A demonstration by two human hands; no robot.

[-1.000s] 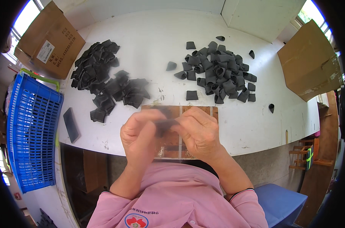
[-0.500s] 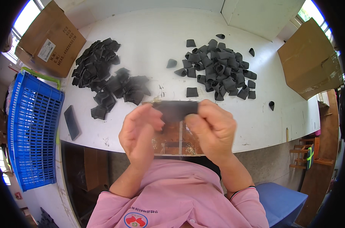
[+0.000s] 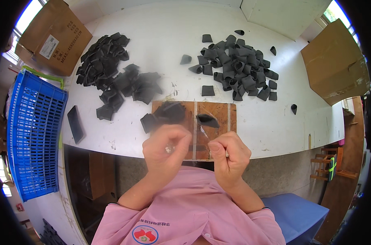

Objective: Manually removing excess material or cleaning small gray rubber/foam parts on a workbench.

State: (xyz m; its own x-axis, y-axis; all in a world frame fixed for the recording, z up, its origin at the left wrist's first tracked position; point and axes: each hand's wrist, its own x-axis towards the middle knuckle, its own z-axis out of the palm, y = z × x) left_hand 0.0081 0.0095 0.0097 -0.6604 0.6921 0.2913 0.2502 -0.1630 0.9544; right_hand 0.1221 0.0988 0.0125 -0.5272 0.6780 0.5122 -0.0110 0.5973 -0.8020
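A black fabric loop [image 3: 208,120] lies on the brown wooden board [image 3: 216,108] at the table's near edge. Just below it my right hand [image 3: 231,157] is closed in a pinch, thumb against the fingers. A thin, clear, shiny strip [image 3: 204,134] runs between the loop and these fingertips. My left hand [image 3: 167,149] is closed too, to the left over the board's near edge; a small clear, glinting bit [image 3: 169,148] shows within its curled fingers. Beyond this hand, several black fabric pieces [image 3: 169,112] overlap the board's left part, slightly blurred.
A heap of flat black pieces [image 3: 101,61] spreads at the left, and a pile of black loops [image 3: 242,67] at the right. A phone-like dark slab [image 3: 75,124] lies near the left edge. Beside the table stands a blue basket [image 3: 36,134]; cardboard boxes [image 3: 54,38] flank the far corners.
The dark piece held between both hands has left them; a black loop now lies on the board. Both hands have drawn down toward me and closed. The view has shifted slightly.
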